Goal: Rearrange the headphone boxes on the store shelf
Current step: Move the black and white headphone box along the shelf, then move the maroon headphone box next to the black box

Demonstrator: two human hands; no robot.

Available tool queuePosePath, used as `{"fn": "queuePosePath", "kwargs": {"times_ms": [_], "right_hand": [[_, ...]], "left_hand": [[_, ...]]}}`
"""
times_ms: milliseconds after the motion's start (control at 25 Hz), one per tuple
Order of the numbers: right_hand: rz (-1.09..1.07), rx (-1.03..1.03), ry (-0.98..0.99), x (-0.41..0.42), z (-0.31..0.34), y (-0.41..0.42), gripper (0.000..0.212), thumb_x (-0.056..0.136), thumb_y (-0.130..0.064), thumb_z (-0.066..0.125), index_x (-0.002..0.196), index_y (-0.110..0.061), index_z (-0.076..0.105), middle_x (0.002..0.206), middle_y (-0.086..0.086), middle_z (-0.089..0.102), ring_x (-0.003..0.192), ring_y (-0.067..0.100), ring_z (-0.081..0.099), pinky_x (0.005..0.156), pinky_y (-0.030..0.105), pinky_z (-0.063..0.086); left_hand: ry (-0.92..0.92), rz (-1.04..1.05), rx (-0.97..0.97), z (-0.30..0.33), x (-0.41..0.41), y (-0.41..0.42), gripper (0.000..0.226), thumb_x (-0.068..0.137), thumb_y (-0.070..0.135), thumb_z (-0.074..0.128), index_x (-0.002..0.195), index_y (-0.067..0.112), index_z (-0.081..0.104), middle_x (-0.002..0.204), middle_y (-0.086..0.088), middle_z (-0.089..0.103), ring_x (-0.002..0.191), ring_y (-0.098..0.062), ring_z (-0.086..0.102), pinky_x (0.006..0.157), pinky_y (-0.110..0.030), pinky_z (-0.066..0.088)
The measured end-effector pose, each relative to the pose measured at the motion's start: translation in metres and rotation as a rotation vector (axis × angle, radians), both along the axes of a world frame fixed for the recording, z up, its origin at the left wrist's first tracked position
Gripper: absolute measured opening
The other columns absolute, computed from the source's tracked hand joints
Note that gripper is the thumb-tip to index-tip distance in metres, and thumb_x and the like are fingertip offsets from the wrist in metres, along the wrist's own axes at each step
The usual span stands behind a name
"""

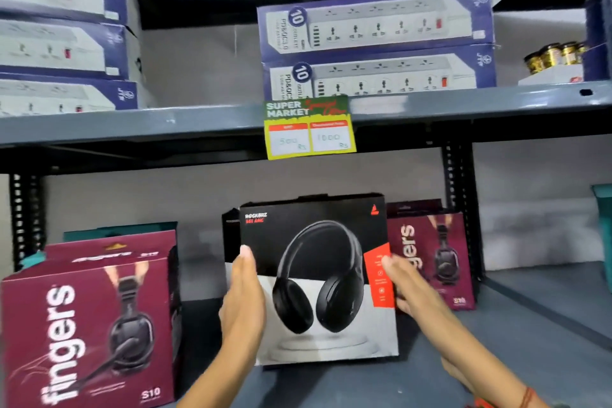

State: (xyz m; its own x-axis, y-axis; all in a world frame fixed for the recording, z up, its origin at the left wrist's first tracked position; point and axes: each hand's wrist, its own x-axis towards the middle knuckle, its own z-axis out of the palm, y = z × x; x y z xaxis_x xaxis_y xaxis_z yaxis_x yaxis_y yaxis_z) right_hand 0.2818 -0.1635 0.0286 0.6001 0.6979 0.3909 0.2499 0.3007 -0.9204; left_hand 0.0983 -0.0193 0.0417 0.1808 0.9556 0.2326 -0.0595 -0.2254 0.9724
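Observation:
A black and white headphone box stands upright in the middle of the lower shelf. My left hand presses flat against its left edge and my right hand against its right edge, so I grip it between both palms. A maroon "fingers" headphone box stands at the front left, with another maroon one behind it. A third maroon box stands behind the black box on the right, partly hidden by my right hand.
The upper shelf carries stacked blue power-strip boxes at left and centre, and gold jars at right. A yellow price tag hangs from its edge. A black perforated upright stands at the rear right.

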Motion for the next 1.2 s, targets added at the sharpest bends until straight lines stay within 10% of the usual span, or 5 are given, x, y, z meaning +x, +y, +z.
{"fn": "queuePosePath", "kwargs": {"times_ms": [160, 480, 720, 1000, 1200], "right_hand": [[0.116, -0.039, -0.013, -0.011, -0.011, 0.051, 0.05, 0.052, -0.091, 0.064, 0.098, -0.071, 0.063, 0.116, -0.023, 0.074, 0.116, 0.002, 0.066, 0.114, 0.044, 0.039], [0.118, -0.067, 0.047, -0.01, -0.022, 0.101, 0.05, 0.055, -0.088, 0.068, 0.1, -0.069, 0.061, 0.119, -0.023, 0.072, 0.12, 0.006, 0.064, 0.115, 0.046, 0.038], [0.068, -0.005, -0.002, -0.029, -0.014, 0.091, 0.122, 0.035, -0.097, 0.062, 0.145, -0.053, 0.034, 0.16, -0.01, 0.037, 0.142, 0.009, 0.036, 0.121, 0.042, 0.023], [-0.095, 0.429, -0.319, -0.099, 0.028, 0.093, 0.072, 0.08, -0.064, 0.053, 0.147, -0.051, 0.031, 0.155, -0.033, 0.031, 0.141, -0.016, 0.024, 0.115, 0.026, 0.021], [0.164, 0.286, -0.477, -0.171, 0.021, 0.131, 0.084, 0.077, -0.074, 0.054, 0.152, -0.046, 0.029, 0.156, -0.03, 0.031, 0.143, -0.011, 0.026, 0.112, 0.013, 0.02]], "left_hand": [[-0.026, 0.028, -0.044, -0.006, -0.014, 0.046, 0.082, 0.086, 0.083, 0.015, 0.156, 0.043, 0.028, 0.168, 0.0, 0.03, 0.156, -0.031, 0.019, 0.125, -0.053, 0.012], [-0.123, -0.118, -0.072, -0.008, -0.01, 0.093, 0.088, 0.088, 0.081, 0.018, 0.161, 0.031, 0.021, 0.171, 0.003, 0.02, 0.157, -0.02, 0.017, 0.128, -0.044, 0.011], [-0.127, -0.119, 0.016, -0.007, -0.015, 0.086, 0.073, 0.097, 0.068, 0.026, 0.161, 0.035, 0.014, 0.17, 0.006, 0.02, 0.156, -0.02, 0.02, 0.125, -0.043, 0.014], [-0.135, 0.066, 0.693, 0.047, -0.078, 0.033, 0.075, 0.09, 0.065, 0.041, 0.158, 0.043, 0.02, 0.146, 0.049, 0.018, 0.137, 0.03, 0.016, 0.114, -0.005, 0.018], [-0.242, 0.336, 0.658, 0.048, -0.183, 0.05, 0.076, 0.087, 0.064, 0.042, 0.156, 0.034, 0.033, 0.155, 0.025, 0.034, 0.145, 0.008, 0.03, 0.118, -0.016, 0.023]]}}
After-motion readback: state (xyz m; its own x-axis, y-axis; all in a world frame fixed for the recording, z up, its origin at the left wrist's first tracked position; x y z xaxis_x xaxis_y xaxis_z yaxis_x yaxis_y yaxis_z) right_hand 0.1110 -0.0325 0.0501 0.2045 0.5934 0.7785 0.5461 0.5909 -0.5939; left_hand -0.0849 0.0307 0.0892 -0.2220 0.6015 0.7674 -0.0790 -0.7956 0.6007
